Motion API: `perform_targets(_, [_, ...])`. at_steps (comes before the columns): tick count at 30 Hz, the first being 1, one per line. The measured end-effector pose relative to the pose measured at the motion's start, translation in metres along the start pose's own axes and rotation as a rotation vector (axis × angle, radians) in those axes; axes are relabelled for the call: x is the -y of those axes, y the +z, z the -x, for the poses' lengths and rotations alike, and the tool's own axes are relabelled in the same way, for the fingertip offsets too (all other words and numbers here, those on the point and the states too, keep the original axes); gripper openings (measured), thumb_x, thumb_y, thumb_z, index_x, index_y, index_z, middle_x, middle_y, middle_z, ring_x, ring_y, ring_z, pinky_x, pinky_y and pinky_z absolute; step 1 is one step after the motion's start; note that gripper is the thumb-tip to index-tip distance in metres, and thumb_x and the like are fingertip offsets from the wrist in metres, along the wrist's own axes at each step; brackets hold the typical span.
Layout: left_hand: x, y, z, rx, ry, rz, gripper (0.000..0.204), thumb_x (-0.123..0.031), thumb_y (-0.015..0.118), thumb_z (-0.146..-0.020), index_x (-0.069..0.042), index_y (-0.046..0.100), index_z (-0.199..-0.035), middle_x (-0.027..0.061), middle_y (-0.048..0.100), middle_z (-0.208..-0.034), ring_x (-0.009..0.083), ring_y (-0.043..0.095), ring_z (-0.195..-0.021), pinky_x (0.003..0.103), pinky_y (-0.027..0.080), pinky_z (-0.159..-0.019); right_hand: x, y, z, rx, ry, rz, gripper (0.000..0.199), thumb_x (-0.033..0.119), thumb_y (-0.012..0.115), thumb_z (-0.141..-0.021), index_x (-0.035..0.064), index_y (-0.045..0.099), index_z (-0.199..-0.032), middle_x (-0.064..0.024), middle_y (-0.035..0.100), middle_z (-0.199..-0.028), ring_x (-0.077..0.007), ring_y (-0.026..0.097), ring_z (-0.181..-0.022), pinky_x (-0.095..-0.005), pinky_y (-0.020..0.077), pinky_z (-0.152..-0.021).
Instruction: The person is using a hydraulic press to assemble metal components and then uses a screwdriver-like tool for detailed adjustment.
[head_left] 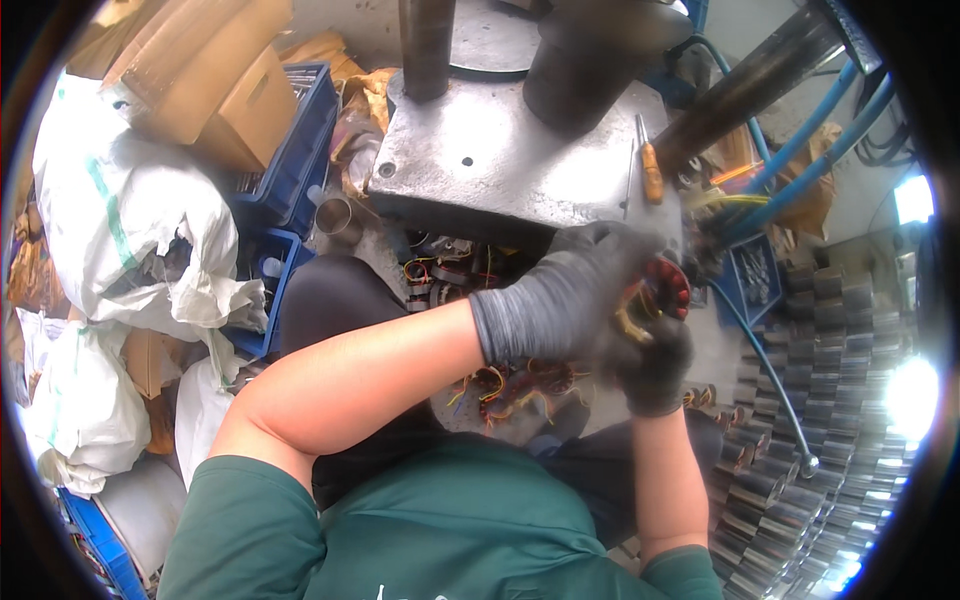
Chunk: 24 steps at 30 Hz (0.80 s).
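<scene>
Our left hand (565, 295) and right hand (650, 365) meet around a wound stator (665, 290), just near of the press base plate (510, 155). A screwdriver (650, 165) lies on the plate's right edge. Crates (295, 150) and sacks (130, 220) sit left; stacked metal housings (820, 400) stand right.

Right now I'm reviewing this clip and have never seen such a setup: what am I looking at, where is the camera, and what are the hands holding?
The view comes from a fisheye camera on the person's head, looking down, so edges bend. Both hands wear dark grey gloves. The left hand and the right hand together grip a red wound coil part with coloured wires. Above them stands a grey metal press base with an orange-handled tool on it. More wired coils lie below the hands; ribbed metal stacks fill the right.
</scene>
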<state>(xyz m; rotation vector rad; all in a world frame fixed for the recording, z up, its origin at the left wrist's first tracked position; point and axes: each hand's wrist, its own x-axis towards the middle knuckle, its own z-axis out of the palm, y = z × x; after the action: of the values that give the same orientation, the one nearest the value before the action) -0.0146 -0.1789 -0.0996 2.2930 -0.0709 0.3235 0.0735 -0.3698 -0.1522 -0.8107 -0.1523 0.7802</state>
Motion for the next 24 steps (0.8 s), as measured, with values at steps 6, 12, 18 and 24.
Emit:
perform_targets(6, [0.027,0.028,-0.004,-0.27,0.171,0.031,0.099,-0.034,0.093,-0.065,-0.005,0.046,-0.148,0.021,0.057,-0.138,0.0387,0.056,-0.13,0.048,0.043,-0.115,-0.01,0.024,-0.007,0.215,0.042,-0.127,0.056,0.008,0.066,-0.092,0.0023,0.049,-0.146,-0.012,0.065,-0.133,-0.0243,0.063,-0.124,-0.0354,0.0521,-0.101])
perform_targets(12, [0.016,0.004,0.0,-0.451,0.137,0.202,0.099,-0.025,0.099,-0.062,-0.006,0.047,-0.145,0.0148,0.058,-0.131,0.0295,0.062,-0.121,0.041,0.051,-0.108,0.012,0.023,-0.04,0.18,-0.231,0.865,0.061,0.027,0.072,-0.097,0.0052,0.049,-0.149,-0.0135,0.055,-0.148,-0.0276,0.058,-0.133,-0.0429,0.0504,-0.111])
perform_targets(18, [0.029,-0.008,0.005,-0.555,0.16,0.162,0.103,-0.02,0.098,-0.063,-0.007,0.042,-0.148,0.0146,0.054,-0.136,0.029,0.06,-0.124,0.041,0.05,-0.109,0.009,-0.011,-0.076,0.173,-0.722,1.416,0.06,0.003,0.074,-0.085,0.0005,0.055,-0.141,-0.0216,0.053,-0.148,-0.0344,0.055,-0.136,-0.0452,0.0516,-0.107])
perform_targets(24, [0.048,-0.014,0.01,-0.59,0.223,0.114,0.114,-0.018,0.098,-0.061,-0.006,0.033,-0.154,0.0157,0.05,-0.145,0.0294,0.056,-0.132,0.042,0.047,-0.114,-0.001,-0.019,-0.101,0.024,-0.85,1.878,0.057,0.017,0.069,-0.087,0.001,0.056,-0.14,-0.0217,0.053,-0.15,-0.0429,0.046,-0.143,-0.0555,0.0335,-0.119])
